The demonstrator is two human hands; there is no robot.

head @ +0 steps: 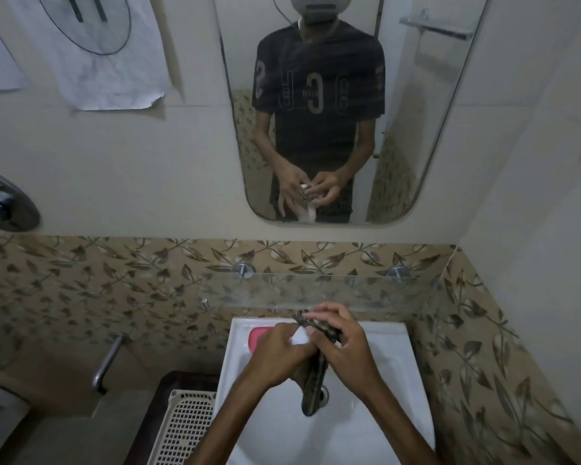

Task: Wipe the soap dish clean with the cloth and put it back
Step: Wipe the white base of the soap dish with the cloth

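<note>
Left hand [284,347]: over the sink, fingers curled round a small white thing, most likely the dish [301,337]; knuckles face the camera.
Right hand [341,340]: just right of the left hand and touching it, fingers bent and pinching the cloth [312,380] against the white piece.
Dish: held up between the two hands, above the basin; only a small white patch shows past the left fingers, so its shape cannot be told here.
Cloth: dark and patterned, bunched between the hands; one end sticks out past the right fingertips toward the wall, the other hangs below both wrists over the drain.
Soap [257,336]: pink, lying on the sink's back ledge, just left of the left hand and partly hidden by it.
Sink [383,380]: white, under both hands.
Shelf [366,292]: clear glass on the wall, just beyond the right fingertips.
Mirror [316,112]: above the shelf, beyond the hands; it shows the person's two hands together on a white piece.
Basket [185,427]: pale lattice plastic, below and left of the left forearm, beside the sink.
Pipe [109,360]: metal, on the wall well left of the left hand.
</note>
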